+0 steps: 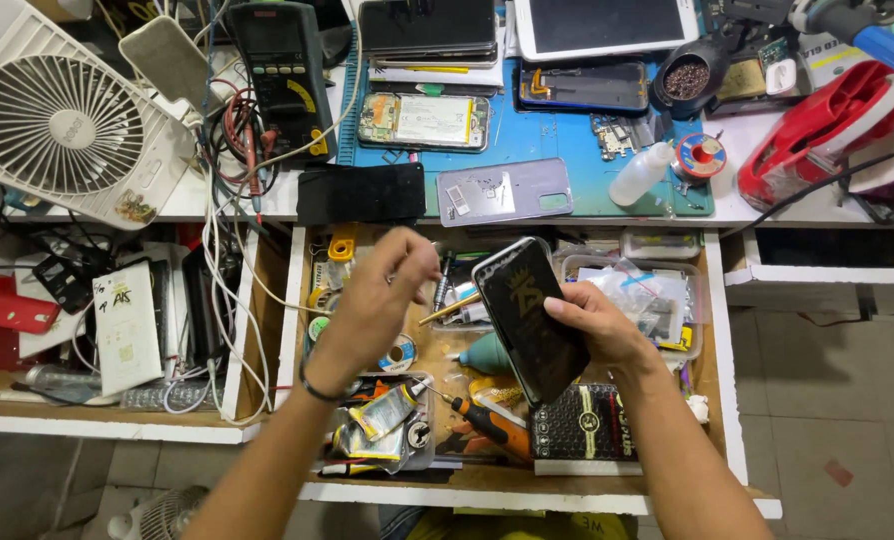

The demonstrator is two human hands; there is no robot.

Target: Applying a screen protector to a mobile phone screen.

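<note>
A white bench (817, 215) was seen from above, with two drawers pulled open beneath it. A blue work mat (537, 145) was laid on the bench top, and an opened phone (424, 121), a grey back cover (507, 191) and a small white bottle (639, 175) were set on it. A white fan (62, 120) was stood at the far left, a dark multimeter (282, 70) beside it. The middle drawer (719, 350) was packed with small parts, bags and tape rolls; the left drawer (242, 330) was filled with white cables and phone parts.

A black phone (532, 320) was held over the middle drawer, tilted, its dark side turned up. It was gripped by the right hand (597, 325), fingers closed round its right edge, thumb laid on the face.

The left hand (382, 290) was raised just left of the phone, not touching it. Its fingers were pinched together at the tips; whether anything thin was held between them could not be told. A dark band was worn on the left wrist.

An orange-handled screwdriver (487, 420) was lying in the drawer below the hands, beside a black patterned box (585, 425). A teal blower bulb (487, 352) was partly hidden behind the phone.
</note>
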